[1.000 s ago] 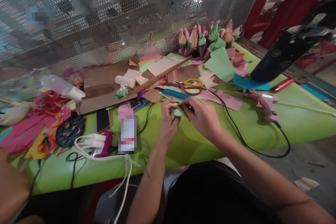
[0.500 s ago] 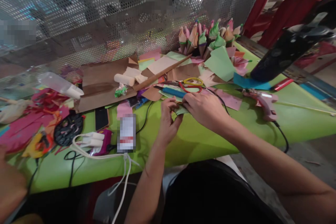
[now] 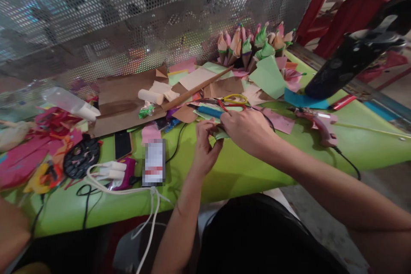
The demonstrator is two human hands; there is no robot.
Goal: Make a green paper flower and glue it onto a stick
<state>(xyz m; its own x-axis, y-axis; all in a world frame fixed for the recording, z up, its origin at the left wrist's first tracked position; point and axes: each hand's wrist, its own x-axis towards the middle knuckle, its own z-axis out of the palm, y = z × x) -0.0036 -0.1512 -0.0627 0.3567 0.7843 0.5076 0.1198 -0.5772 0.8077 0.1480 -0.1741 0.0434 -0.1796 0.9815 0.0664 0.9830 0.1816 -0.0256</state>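
Observation:
My left hand (image 3: 204, 147) has its fingers and thumb curled round a small piece of pale green paper (image 3: 221, 133), held just above the green table. From the other side, my right hand (image 3: 247, 130) pinches the same paper; its fingertips are partly hidden. How the paper is folded or rolled I cannot make out. Just beyond my hands lies a blue-handled cutter (image 3: 208, 111). Scissors (image 3: 236, 99) with red and yellow handles rest behind my right hand. Pink paper (image 3: 279, 120) lies to its right.
A pink glue gun (image 3: 317, 125) and a dark bottle (image 3: 340, 64) are at the right. Paper ice-cream cones (image 3: 246, 49) stand at the back. Left are a phone on a cable (image 3: 154, 162), white chargers (image 3: 112, 169) and another person's arm (image 3: 13, 233).
My hands stay together on the green paper, with only a slight shift of the right hand. The view has moved slightly. The arm at the far left has shifted a little.

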